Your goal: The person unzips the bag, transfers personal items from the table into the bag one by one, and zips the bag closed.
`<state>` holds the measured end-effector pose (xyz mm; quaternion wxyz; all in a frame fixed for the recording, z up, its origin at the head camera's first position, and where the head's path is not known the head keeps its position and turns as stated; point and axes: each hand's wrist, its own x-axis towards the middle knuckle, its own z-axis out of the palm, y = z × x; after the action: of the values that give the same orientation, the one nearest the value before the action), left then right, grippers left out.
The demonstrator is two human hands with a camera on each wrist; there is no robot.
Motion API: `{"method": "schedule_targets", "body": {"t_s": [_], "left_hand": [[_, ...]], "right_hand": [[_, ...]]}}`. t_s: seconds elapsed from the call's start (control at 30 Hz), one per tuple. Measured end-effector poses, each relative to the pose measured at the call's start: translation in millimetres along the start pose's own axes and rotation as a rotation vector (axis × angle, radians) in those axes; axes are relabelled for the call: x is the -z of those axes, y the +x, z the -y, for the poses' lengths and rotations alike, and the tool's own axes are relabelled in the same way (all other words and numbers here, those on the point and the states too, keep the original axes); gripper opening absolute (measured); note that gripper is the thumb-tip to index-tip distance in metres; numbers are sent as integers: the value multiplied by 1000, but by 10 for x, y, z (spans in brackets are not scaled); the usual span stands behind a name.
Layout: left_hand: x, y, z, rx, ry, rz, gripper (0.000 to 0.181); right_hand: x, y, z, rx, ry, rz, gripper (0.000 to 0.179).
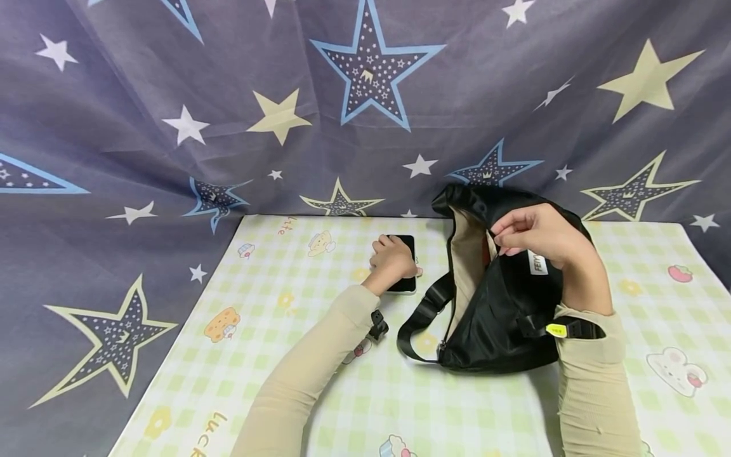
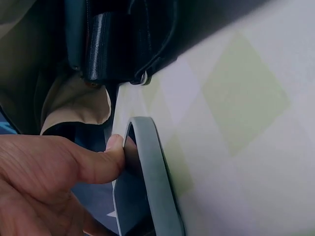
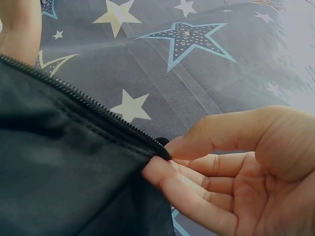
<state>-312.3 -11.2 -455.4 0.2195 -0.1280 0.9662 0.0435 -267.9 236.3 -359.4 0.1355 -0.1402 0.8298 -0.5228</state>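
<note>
A black phone with a pale edge (image 1: 407, 287) lies on the cloth left of the bag. My left hand (image 1: 393, 257) grips it from above, and in the left wrist view the thumb (image 2: 114, 156) presses its rim; the other fingertips are mostly hidden there. A black zippered bag (image 1: 514, 317) with a beige lining (image 1: 467, 247) stands with its mouth gaping toward the phone. With thumb and fingertips my right hand (image 1: 539, 235) pinches the edge of that mouth, at the zipper (image 3: 110, 115) in the right wrist view.
The bag's black strap (image 1: 419, 317) loops out onto the green checked tablecloth (image 1: 320, 273), between bag and phone. Behind the table hangs a grey curtain (image 1: 223, 76) with stars, close to the bag's back. A white label (image 1: 537, 263) is on the bag.
</note>
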Motion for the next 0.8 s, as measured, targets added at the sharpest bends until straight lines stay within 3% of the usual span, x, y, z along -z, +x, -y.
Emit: {"method": "schedule_targets", "body": {"t_s": [0.2,0.37,0.8], "left_hand": [[39,-41,32,48,-94,-4,115],[65,-81,23,56,-88,-1,112],[28,73,23,64,-120,46,116]], "right_hand": [[-12,6,1,0,4,4,29],[-12,4,9,1,2,2,28],[-16,-3,14,3,-1,3,28]]}}
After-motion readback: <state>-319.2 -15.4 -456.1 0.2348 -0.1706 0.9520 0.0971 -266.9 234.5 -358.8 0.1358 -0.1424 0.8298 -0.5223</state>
